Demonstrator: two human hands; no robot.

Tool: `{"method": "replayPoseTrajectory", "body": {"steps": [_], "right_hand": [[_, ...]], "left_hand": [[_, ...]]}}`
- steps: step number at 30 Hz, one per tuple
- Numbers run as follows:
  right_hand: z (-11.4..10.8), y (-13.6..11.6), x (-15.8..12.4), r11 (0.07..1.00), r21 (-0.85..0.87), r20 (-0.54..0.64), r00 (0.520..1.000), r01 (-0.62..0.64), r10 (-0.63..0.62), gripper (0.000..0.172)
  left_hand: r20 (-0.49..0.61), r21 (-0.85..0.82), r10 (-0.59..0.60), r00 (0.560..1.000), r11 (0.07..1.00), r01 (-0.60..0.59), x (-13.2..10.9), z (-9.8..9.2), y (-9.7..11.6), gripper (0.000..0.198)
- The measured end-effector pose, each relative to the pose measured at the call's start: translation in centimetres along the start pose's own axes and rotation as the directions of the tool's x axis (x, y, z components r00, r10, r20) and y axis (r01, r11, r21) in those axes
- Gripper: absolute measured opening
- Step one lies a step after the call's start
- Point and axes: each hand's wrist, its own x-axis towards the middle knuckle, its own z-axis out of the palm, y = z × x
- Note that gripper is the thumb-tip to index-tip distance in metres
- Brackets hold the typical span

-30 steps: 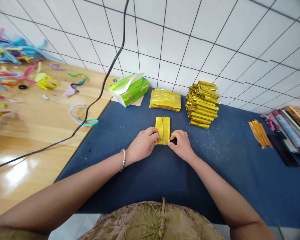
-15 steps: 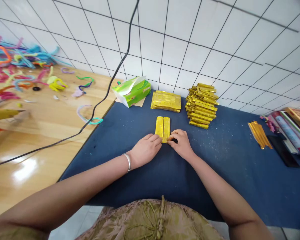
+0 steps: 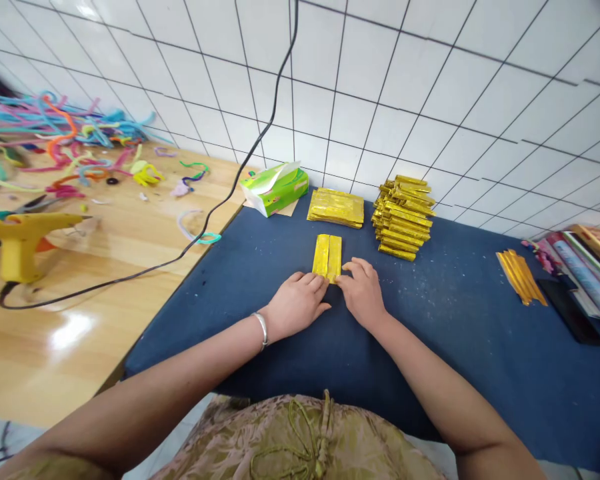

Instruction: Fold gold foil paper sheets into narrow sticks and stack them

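A folded gold paper [image 3: 327, 255] lies flat on the dark blue table cover, with a seam running down its middle. At its lower left edge, my left hand [image 3: 300, 303] rests with fingertips on the paper and the thumb held apart. My right hand [image 3: 363, 292] is at the lower right corner, its fingers curled and the thumb tip touching the paper's edge. Behind it lies a stack of flat gold papers [image 3: 336, 207]. To the right of that stack is a pile of narrow folded gold strips [image 3: 403, 217].
A green tissue pack [image 3: 276, 190] stands at the back. On the wooden table at left are a yellow glue gun [image 3: 23, 243], its black cord [image 3: 220, 203] and tangled pipe cleaners [image 3: 80, 133]. Orange-gold strips [image 3: 521, 277], a black flat item [image 3: 573, 312] and books [image 3: 583, 273] lie at right.
The view has shifted left, bringing the whole glue gun into sight. My left thumb now sticks out from the fingers, and my right hand has shifted slightly at the paper's corner.
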Motion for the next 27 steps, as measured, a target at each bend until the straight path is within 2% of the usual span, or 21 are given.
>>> {"method": "replayPoseTrajectory", "body": {"steps": [4,7,16,20,24,27], "right_hand": [[-0.6,-1.2,-0.9,0.984,-0.064,0.105,0.982,0.163,-0.156,0.03],[-0.5,-1.2,-1.3,0.971,-0.072,0.156,0.964,0.229,-0.216,0.036],[-1.4,-1.4,-1.4,0.981,-0.051,0.154,0.972,0.186,-0.176,0.033],[-1.6,0.8,-1.0,0.987,0.03,0.185,0.97,0.157,-0.159,0.028],[-1.6,4.0,-0.2,0.95,0.237,0.259,0.929,0.203,-0.263,0.028],[-1.8,5.0,0.1,0.931,0.303,0.265,0.92,0.203,-0.287,0.027]], "left_hand": [[-0.028,-0.007,-0.014,1.0,1.0,0.014,0.1,0.3,0.3,0.044],[-0.04,-0.009,-0.023,0.999,1.0,0.023,0.0,0.6,0.5,0.045],[-0.073,0.027,-0.054,0.996,0.998,0.056,-0.7,1.3,1.1,0.048],[-0.08,0.025,-0.069,0.994,0.997,0.071,-1.0,1.7,1.1,0.048],[-0.065,0.014,-0.069,0.996,0.997,0.07,-1.1,1.9,1.0,0.05],[-0.056,-0.005,-0.065,0.996,0.998,0.064,-1.0,1.8,0.8,0.051]]}}
